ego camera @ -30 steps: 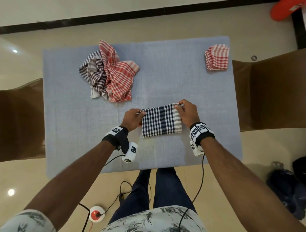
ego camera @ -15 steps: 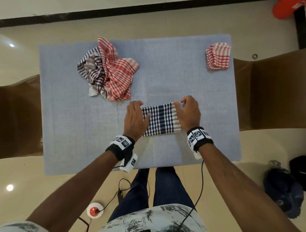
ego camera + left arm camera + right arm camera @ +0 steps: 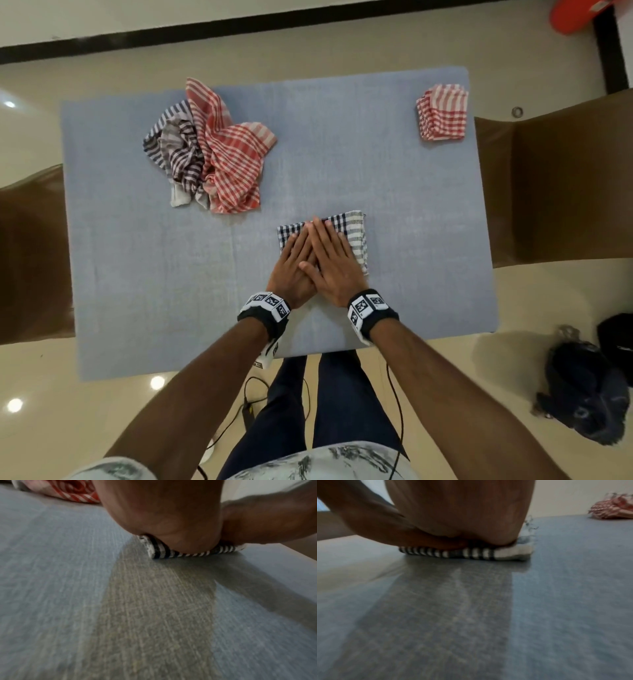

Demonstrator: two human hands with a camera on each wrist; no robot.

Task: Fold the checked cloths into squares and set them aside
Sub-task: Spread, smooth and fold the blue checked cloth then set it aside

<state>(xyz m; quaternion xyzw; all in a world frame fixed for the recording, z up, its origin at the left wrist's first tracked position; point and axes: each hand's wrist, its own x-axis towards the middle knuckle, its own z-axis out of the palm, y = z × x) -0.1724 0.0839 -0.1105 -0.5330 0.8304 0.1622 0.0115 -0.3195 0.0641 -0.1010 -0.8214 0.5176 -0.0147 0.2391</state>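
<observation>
Both flat palms, left hand (image 3: 294,265) and right hand (image 3: 331,263), press the folded navy checked cloth (image 3: 356,236) onto the counter (image 3: 137,274), grasping nothing.

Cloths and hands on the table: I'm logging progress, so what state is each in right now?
Navy checked cloth: folded square, pressed flat.
Left hand: flat on it, fingers straight.
Right hand: flat, overlapping the left hand.
Red folded cloth: folded, set aside at the far right corner.
Red crumpled cloth: unfolded, heaped.
Dark striped cloth: unfolded, crumpled beside it.
</observation>
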